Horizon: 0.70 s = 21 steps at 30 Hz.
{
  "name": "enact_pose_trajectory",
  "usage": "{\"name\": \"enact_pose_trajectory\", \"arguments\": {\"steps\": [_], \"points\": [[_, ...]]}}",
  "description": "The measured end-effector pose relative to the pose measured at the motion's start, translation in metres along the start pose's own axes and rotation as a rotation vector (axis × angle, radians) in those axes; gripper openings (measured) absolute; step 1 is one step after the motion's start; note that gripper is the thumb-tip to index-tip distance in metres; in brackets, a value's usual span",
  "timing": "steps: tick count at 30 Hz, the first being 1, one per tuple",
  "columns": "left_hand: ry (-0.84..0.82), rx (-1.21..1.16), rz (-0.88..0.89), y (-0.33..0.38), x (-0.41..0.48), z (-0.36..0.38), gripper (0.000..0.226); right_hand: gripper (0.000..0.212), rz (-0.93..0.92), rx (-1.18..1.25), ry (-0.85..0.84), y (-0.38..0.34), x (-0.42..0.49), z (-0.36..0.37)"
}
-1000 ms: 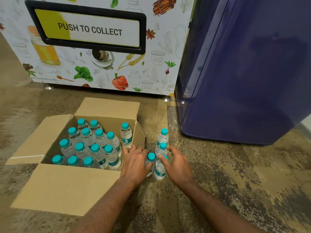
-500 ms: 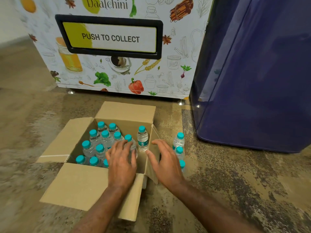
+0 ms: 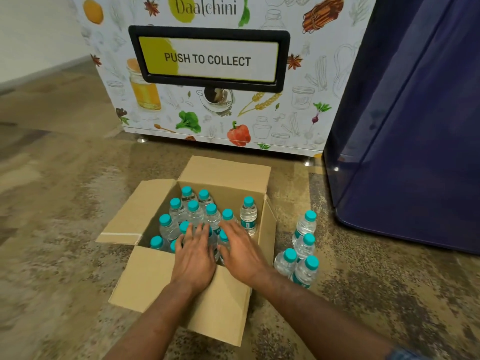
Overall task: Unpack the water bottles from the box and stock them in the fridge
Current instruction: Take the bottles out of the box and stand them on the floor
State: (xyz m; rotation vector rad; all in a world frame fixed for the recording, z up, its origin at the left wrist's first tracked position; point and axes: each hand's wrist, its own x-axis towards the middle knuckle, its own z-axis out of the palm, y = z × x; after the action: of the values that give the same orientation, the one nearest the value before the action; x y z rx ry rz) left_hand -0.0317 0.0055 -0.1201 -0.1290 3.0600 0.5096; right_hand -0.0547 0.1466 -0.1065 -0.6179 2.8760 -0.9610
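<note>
Head view: an open cardboard box [image 3: 225, 174] sits on the mottled floor [image 3: 65, 203], its four flaps folded outward. Inside it stand small water bottles [image 3: 193, 213] with teal caps, packed toward the box's left and far sides; a lone bottle [image 3: 248, 214] stands apart by the right wall. Both hands reach in over the near edge. The left hand [image 3: 193, 258] lies flat with straight fingers on the caps in the near row, gripping nothing. The right hand [image 3: 242, 253], fingers spread wide, rests on the caps just beside it, also holding nothing. Four more bottles [image 3: 302, 249] stand upright in a cluster on the floor just right of the box. The dark blue fridge [image 3: 415, 126] stands beyond them, door closed, beside a vending machine [image 3: 298, 113] marked "PUSH TO COLLECT".
</note>
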Motion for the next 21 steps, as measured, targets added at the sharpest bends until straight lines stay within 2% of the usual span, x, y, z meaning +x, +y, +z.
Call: {"name": "enact_pose_trajectory", "arguments": {"steps": [6, 14, 17, 21], "points": [[0.003, 0.017, -0.026, 0.005, 0.008, 0.001, 0.063, 0.058, 0.106, 0.014, -0.077, 0.001, 0.009, 0.005], [-0.036, 0.103, -0.024, 0.002, 0.010, 0.006, 0.064, 0.049, 0.212, -0.034, -0.048, -0.003, 0.014, 0.009], [-0.036, 0.149, -0.014, 0.000, 0.009, 0.007, 0.065, 0.042, 0.220, 0.030, 0.030, -0.005, 0.009, 0.004], [-0.034, 0.151, -0.003, 0.000, 0.010, 0.006, 0.065, 0.039, 0.254, 0.240, 0.227, -0.007, 0.001, -0.028]]}}
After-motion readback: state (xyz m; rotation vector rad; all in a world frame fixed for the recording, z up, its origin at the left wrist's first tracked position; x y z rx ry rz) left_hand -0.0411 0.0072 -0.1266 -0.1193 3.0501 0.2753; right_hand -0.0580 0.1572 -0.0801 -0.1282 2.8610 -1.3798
